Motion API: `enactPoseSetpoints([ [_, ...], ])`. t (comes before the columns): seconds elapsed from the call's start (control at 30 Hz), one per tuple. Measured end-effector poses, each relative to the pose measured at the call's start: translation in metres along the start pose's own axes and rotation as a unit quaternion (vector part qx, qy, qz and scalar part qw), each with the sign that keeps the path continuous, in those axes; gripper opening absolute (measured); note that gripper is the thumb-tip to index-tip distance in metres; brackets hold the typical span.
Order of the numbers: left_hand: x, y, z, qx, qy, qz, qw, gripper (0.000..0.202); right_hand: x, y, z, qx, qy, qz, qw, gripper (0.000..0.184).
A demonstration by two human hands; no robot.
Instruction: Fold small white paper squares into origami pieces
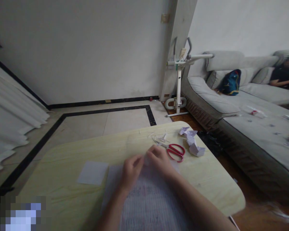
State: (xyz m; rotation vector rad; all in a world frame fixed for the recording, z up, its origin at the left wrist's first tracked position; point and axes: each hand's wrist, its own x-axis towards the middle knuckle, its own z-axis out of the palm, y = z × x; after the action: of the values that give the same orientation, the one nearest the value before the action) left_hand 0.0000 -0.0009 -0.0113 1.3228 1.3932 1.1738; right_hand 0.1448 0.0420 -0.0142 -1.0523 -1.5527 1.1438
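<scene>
My left hand point(132, 169) and my right hand point(160, 160) meet over the table, fingers pinched together. Between them is a small piece of white paper point(146, 160), mostly covered by the fingers and blurred. Under my forearms lies a large lined sheet with writing point(144, 205). A square of white paper point(92, 173) rests left of it. Just beyond my right hand are scissors with red handles point(177, 152). Thin paper scraps point(162, 138) lie around their blades. Several folded paper pieces point(195, 144) sit near the table's right edge.
The pale wooden table point(60, 160) has rounded corners. To the right stands a grey sofa point(252, 128) with a blue backpack point(232, 82) on it, and a person point(286, 73) sits at its far end. White exercise equipment point(179, 83) stands by the wall; a white curtain point(9, 122) hangs left.
</scene>
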Motion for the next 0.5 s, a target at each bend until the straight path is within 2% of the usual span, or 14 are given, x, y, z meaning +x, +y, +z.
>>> enactPoseSetpoints([
  [0.13,0.004,0.002,-0.003,-0.023,0.048,-0.031,0.998,0.026,-0.001,0.0,-0.001,-0.023,-0.004,-0.022,0.999,0.014],
  [0.27,0.009,0.0,-0.006,-0.038,0.102,-0.03,0.994,0.025,-0.001,0.002,-0.004,-0.049,-0.044,-0.073,0.995,0.029],
  [0.5,0.011,-0.003,-0.005,-0.062,0.113,-0.026,0.991,0.024,0.001,0.003,-0.006,-0.1,-0.057,-0.112,0.987,0.028],
])
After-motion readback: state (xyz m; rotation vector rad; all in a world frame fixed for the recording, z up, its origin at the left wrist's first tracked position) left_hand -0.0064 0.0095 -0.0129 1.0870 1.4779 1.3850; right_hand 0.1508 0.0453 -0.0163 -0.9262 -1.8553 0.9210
